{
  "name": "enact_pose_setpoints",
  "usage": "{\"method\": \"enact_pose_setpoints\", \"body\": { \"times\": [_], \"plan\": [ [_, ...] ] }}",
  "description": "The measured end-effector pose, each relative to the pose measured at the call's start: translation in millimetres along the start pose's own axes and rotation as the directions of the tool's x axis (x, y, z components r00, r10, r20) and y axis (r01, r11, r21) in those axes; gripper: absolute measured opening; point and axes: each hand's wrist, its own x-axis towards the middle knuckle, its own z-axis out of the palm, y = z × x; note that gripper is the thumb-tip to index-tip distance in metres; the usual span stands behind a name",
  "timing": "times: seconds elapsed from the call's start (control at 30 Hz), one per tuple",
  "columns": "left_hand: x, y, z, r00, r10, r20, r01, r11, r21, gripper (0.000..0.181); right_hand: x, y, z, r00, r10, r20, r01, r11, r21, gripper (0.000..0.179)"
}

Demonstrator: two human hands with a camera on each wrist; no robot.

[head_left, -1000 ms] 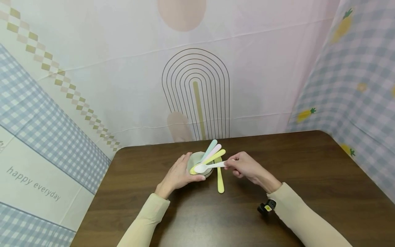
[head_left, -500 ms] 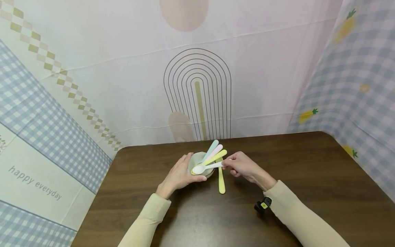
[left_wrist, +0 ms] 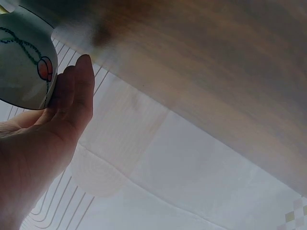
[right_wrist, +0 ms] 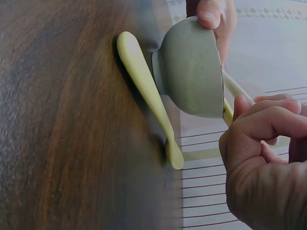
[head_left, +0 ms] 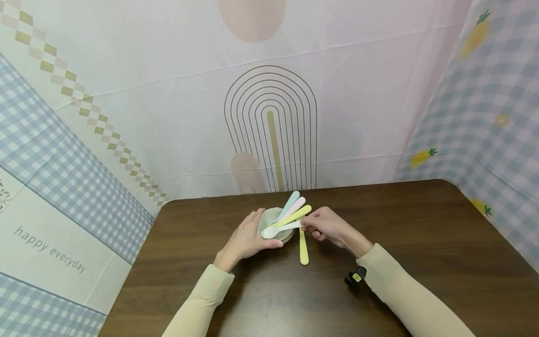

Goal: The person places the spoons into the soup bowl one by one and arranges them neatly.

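A small pale bowl stands on the table, gripped at its left side by my left hand, whose thumb lies along the near rim. A painted design shows on the bowl's wall in the left wrist view. My right hand pinches a white spoon by its handle, the spoon's head over the bowl's near left part. A teal spoon, a pink spoon and a yellow spoon fan out of the bowl towards the back right. Their heads are partly hidden.
Another yellow spoon lies on the brown wooden table, just right of the bowl. Patterned cloth hangs behind the table and at both sides. A black device sits on the right wrist.
The white spoon in my right hand has shifted slightly left over the bowl and now covers more of the yellow spoon's head. My left hand keeps its hold on the bowl.
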Motion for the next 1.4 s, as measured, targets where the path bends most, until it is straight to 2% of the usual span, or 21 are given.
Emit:
{"method": "enact_pose_setpoints", "body": {
  "times": [1.07,1.4],
  "plan": [
    [0.6,-2.8,1.2,1.000,0.003,0.005,-0.003,1.000,0.012,0.114,7.1,6.0,2.6,0.994,0.009,-0.109,-0.006,1.000,0.029,0.028],
    [0.2,-1.9,1.4,1.000,-0.016,0.011,0.016,1.000,-0.004,0.115,5.6,6.1,4.4,0.992,0.013,-0.122,-0.011,1.000,0.019,0.026]
  ]
}}
